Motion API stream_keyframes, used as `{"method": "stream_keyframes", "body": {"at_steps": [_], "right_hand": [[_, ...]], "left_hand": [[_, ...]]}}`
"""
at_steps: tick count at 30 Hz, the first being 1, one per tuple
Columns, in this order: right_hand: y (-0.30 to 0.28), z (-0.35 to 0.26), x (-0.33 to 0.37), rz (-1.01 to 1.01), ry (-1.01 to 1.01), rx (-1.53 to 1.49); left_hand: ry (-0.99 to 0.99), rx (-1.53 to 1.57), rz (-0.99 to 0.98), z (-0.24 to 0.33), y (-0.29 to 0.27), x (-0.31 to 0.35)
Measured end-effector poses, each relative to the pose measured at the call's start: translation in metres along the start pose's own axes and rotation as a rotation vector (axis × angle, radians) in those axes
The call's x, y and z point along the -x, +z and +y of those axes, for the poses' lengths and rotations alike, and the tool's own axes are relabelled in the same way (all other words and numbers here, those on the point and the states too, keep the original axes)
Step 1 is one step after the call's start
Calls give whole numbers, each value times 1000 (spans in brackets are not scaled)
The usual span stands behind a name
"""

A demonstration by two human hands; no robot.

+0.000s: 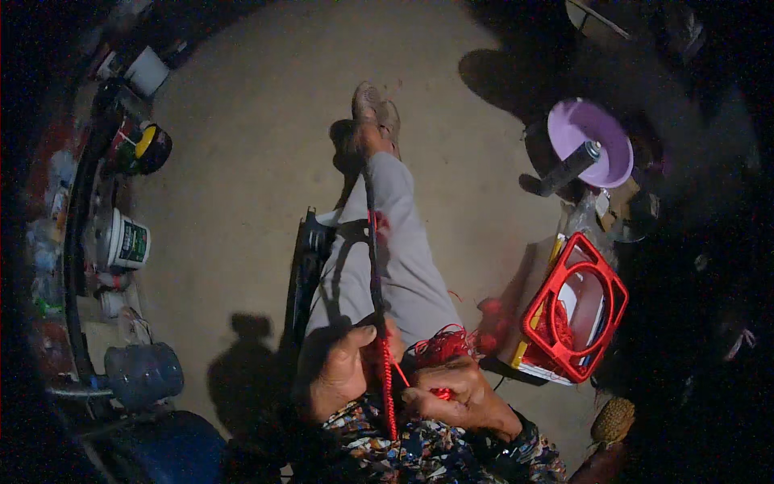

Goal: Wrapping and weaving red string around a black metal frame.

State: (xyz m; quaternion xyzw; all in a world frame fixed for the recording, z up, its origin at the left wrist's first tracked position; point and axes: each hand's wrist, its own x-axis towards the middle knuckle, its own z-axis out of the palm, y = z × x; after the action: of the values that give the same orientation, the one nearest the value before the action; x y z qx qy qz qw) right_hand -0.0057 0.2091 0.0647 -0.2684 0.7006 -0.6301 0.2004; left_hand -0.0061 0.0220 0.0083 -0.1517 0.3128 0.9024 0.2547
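Observation:
A long, thin dark strip (374, 270) runs from near my feet down between my legs to my lap. I cannot tell whether it is a rod or a taut cord. Its near end carries a tight red cord braid (389, 403). My left hand (343, 373) is closed on the dark strip just above the braid, thumb uppermost. Right of it, my right hand (459, 395) is curled around loose red cord, and one strand stretches from it to the braid. A tangle of red cord (442, 345) lies on my thigh beyond the right hand.
At my right stands a box-like container with a red frame (576, 306) on top and red cord inside. Farther off are a purple basin (617, 149) and a dark cylinder (571, 168). A white bucket (129, 242) and a large clear bottle (145, 375) stand at the left.

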Motion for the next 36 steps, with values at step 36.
{"method": "stream_keyframes", "body": {"at_steps": [36], "right_hand": [[23, 9, 29, 251, 414, -93]], "left_hand": [[-84, 218, -110, -21, -33, -2]]}}
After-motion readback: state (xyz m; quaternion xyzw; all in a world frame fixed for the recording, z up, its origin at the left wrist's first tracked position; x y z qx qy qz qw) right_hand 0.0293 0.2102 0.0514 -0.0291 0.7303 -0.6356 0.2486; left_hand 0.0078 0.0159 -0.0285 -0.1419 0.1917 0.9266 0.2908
